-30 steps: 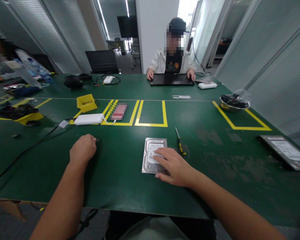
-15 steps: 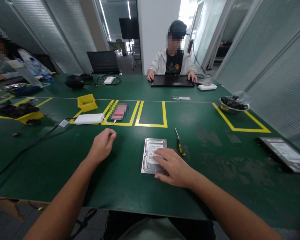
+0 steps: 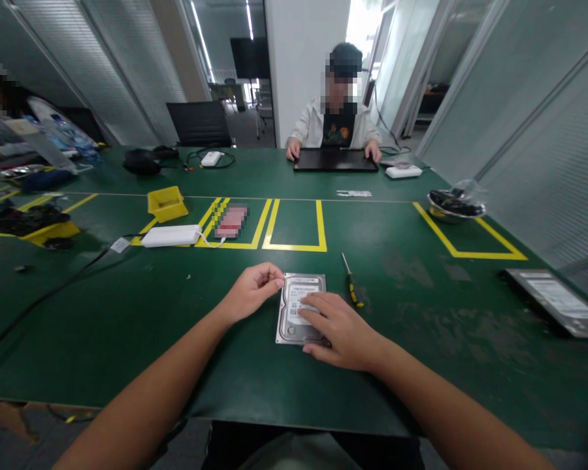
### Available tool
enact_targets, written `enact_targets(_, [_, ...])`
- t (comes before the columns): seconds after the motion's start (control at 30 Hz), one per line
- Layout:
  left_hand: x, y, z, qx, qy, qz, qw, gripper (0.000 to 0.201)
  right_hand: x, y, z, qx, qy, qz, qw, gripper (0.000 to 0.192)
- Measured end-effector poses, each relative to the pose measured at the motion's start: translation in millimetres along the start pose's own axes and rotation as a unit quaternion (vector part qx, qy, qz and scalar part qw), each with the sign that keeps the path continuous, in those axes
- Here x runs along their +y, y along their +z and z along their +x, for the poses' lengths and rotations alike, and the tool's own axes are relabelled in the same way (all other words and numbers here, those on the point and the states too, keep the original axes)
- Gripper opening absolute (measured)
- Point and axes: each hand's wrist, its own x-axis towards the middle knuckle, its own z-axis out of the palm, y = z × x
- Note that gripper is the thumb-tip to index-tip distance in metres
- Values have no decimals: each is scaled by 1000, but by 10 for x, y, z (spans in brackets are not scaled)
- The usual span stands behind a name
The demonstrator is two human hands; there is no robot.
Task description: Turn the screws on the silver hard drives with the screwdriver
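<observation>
A silver hard drive (image 3: 294,290) lies flat on the green table (image 3: 225,352), label side up. My right hand (image 3: 340,329) rests on its near right part, fingers spread over the label, holding it down. My left hand (image 3: 252,290) is at the drive's far left corner. Its fingertips are pinched together and touch the edge, and nothing shows between them. A small screwdriver (image 3: 351,289) with a yellow-and-black handle lies just right of the drive.
A white power strip (image 3: 169,235), a yellow bin (image 3: 165,203) and yellow taped boxes (image 3: 296,247) lie beyond. A metal bowl (image 3: 453,205) is at the far right and a flat drive-like plate (image 3: 558,300) at the right edge. A person sits opposite at a black laptop (image 3: 336,160).
My left hand has swept right across the table, from a tiny dark speck at the left to the drive's far left corner. The right hand has stayed on the drive.
</observation>
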Motion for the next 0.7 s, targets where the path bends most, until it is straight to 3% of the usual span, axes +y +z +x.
enact_targets(0.3, [-155, -41, -30, -23, 0, -46, 999, 22, -6, -5, -4, -4, 12, 5, 1000, 56])
enact_targets(0.47, [-156, -89, -45, -9, -10, -3, 1000, 23, -1, -3, -9, -5, 13, 4, 1000, 55])
enact_targets(0.7, [-146, -77, -67, -39, 7, 69, 997, 21, 7, 6, -9, -3, 12, 8, 1000, 57])
